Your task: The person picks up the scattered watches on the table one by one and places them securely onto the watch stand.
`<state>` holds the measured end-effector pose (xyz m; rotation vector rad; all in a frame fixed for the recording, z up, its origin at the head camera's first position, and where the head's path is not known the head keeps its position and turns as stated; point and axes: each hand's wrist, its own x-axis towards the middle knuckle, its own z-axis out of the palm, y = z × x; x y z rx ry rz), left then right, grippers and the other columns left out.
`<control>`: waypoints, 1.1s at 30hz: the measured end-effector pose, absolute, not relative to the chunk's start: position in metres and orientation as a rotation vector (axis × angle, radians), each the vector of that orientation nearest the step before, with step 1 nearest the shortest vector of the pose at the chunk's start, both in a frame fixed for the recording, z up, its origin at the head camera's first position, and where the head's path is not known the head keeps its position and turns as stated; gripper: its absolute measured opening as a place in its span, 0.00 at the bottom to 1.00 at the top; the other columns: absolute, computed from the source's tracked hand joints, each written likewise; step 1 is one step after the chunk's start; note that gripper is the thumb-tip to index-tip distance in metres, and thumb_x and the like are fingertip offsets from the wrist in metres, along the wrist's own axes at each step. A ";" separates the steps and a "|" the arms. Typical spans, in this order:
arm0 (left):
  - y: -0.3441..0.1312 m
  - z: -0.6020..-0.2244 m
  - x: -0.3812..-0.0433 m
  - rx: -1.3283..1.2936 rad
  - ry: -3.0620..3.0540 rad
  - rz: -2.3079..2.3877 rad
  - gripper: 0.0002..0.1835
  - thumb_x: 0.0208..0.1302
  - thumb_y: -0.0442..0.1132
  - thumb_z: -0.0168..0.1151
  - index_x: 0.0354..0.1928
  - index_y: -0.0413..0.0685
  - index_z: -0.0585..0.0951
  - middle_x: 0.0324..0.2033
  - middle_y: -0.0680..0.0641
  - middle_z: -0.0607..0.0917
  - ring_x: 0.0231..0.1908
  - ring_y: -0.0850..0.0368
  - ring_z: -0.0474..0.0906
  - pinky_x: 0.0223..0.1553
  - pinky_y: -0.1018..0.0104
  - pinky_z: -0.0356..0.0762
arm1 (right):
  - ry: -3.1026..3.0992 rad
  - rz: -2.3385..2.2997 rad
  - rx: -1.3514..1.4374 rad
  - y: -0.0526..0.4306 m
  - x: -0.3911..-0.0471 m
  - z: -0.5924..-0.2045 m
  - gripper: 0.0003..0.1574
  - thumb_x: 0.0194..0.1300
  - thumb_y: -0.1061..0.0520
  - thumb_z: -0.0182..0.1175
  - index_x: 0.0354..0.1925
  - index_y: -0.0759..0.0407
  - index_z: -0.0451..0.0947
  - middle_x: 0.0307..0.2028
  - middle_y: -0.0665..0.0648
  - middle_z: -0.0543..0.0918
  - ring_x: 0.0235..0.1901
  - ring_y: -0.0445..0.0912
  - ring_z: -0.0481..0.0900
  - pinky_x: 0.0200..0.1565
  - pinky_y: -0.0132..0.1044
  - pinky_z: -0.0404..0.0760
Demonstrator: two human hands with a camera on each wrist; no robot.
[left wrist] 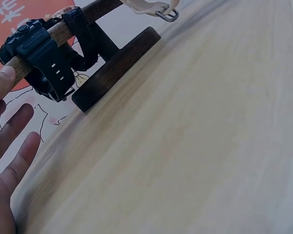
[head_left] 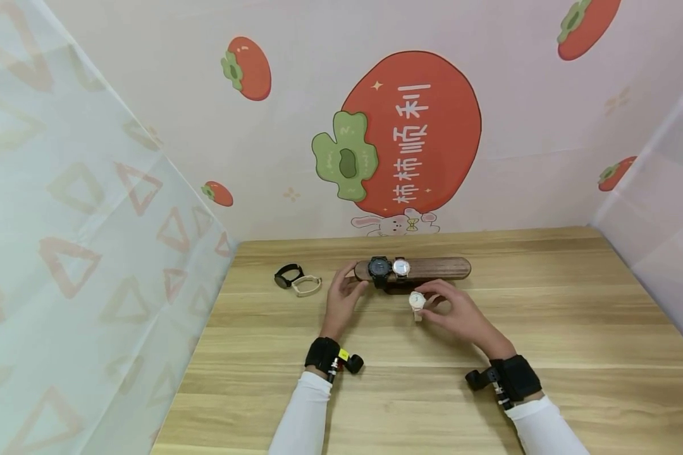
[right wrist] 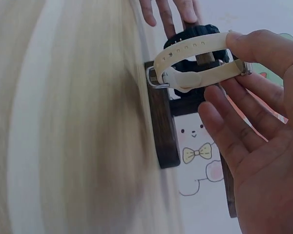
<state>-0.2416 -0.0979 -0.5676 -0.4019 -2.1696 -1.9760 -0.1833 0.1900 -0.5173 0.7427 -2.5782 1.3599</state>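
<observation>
A dark wooden watch stand [head_left: 441, 268] stands near the back of the table, its base [left wrist: 115, 68] showing in the left wrist view. My left hand [head_left: 341, 304] holds the left end of its bar between thumb and finger, other fingers spread. On the bar sit a chunky black watch [head_left: 379, 268] and, right beside it, a white-faced watch with a dark strap [head_left: 401, 268]. My right hand [head_left: 460, 314] pinches a white watch [head_left: 417, 301] by its case, in front of the bar. Its cream strap [right wrist: 195, 46] is buckled into a loop, seen in the right wrist view.
Left of the stand, a black watch [head_left: 288, 278] and a beige band [head_left: 307, 287] lie on the wooden table [head_left: 398, 404]. A printed backdrop [head_left: 523, 126] rises behind the table, with cloth walls on both sides.
</observation>
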 end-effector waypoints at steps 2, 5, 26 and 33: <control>-0.098 -0.568 -0.242 -0.406 -2.163 -1.975 0.31 0.74 0.35 0.67 0.77 0.50 0.73 0.70 0.41 0.74 0.60 0.43 0.81 0.54 0.64 0.88 | -2.585 1.354 0.738 0.194 -0.185 -0.516 0.29 0.63 0.65 0.77 0.61 0.59 0.83 0.54 0.59 0.86 0.45 0.54 0.88 0.50 0.50 0.90; -0.098 -0.569 -0.241 -0.414 -2.155 -1.977 0.31 0.75 0.35 0.67 0.77 0.51 0.72 0.70 0.41 0.74 0.60 0.43 0.81 0.52 0.63 0.89 | -2.589 1.343 0.736 0.199 -0.189 -0.515 0.28 0.63 0.66 0.76 0.61 0.61 0.83 0.54 0.60 0.86 0.47 0.54 0.89 0.52 0.52 0.90; -0.097 -0.569 -0.240 -0.424 -2.190 -1.947 0.31 0.75 0.36 0.66 0.78 0.46 0.71 0.68 0.40 0.74 0.58 0.44 0.83 0.52 0.55 0.90 | -2.512 1.204 0.627 0.249 -0.188 -0.504 0.30 0.61 0.70 0.75 0.61 0.63 0.82 0.55 0.63 0.85 0.49 0.49 0.86 0.52 0.43 0.90; -0.097 -0.570 -0.242 -0.429 -2.181 -1.946 0.31 0.76 0.35 0.65 0.78 0.43 0.70 0.69 0.41 0.74 0.56 0.50 0.83 0.51 0.57 0.90 | -2.489 1.210 0.605 0.262 -0.188 -0.507 0.30 0.61 0.71 0.75 0.61 0.65 0.82 0.55 0.64 0.85 0.51 0.33 0.82 0.54 0.27 0.86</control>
